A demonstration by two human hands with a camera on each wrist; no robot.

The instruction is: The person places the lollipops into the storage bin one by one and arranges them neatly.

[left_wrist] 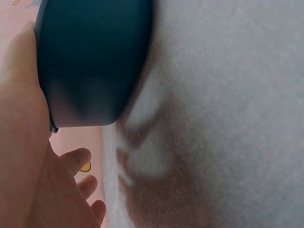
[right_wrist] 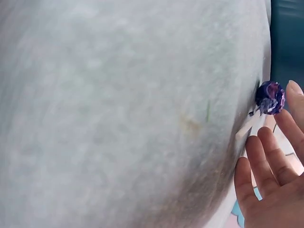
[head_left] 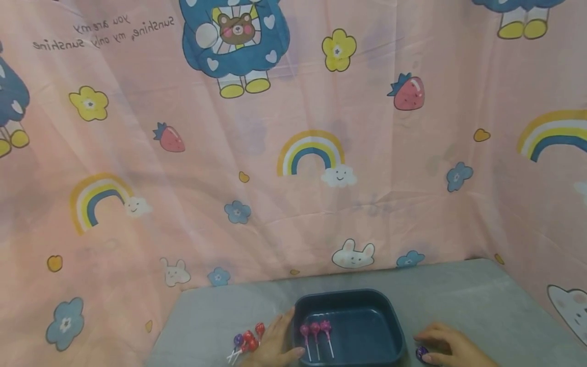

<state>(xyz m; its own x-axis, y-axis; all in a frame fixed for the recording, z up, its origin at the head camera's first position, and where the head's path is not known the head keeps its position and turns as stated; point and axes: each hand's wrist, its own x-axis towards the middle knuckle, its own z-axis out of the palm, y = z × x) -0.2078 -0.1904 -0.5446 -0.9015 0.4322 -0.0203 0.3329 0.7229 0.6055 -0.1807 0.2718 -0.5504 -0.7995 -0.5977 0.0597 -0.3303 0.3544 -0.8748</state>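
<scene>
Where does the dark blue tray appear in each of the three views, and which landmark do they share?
Head: the tray is at the bottom, right of centre.
Left wrist: the tray is at top left.
Right wrist: the tray is cut off at top right.
Shared landmark: the grey tabletop.

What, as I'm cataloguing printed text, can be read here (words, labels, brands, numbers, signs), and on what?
"you are my": mirrored, on the pink patterned cloth backdrop.
"sunshine, my only sunshine": mirrored, on the same cloth, below.
Round, shiny purple lollipops, pink lollipops, red lollipops: any print too small or blurred to read.
Dark blue rectangular tray: none visible.
</scene>
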